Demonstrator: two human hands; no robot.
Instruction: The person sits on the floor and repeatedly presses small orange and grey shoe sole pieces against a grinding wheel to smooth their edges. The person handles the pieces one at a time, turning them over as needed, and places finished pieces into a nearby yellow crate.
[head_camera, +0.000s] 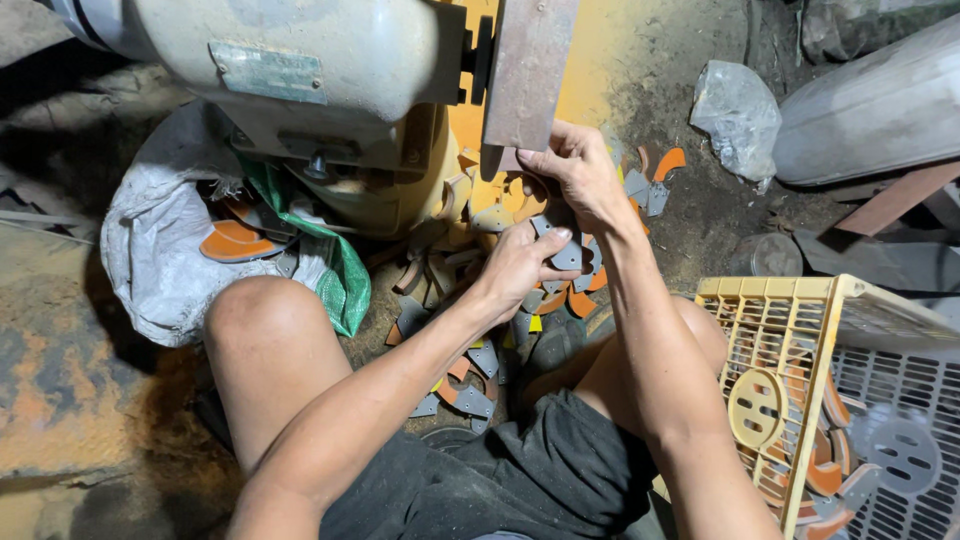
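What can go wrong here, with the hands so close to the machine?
The right hand holds a small piece just under the grinder's rusty guard; a slip might bring fingers against it. The left hand grips a grey piece whose edges could cut. Loose pieces lie between the bare knees and may scratch skin.

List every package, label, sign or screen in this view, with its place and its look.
Nameplate: on the grey grinder housing, top left; pale green rectangle, worn.
White woven sack: left of the person's knee, open, holding orange pieces.
Green woven bag: beside the sack, under the grinder, crumpled.
Clear plastic bag: upper right on the dirt floor, crumpled.
Yellow plastic crate: lower right, latticed, tilted.
No signs or screens.
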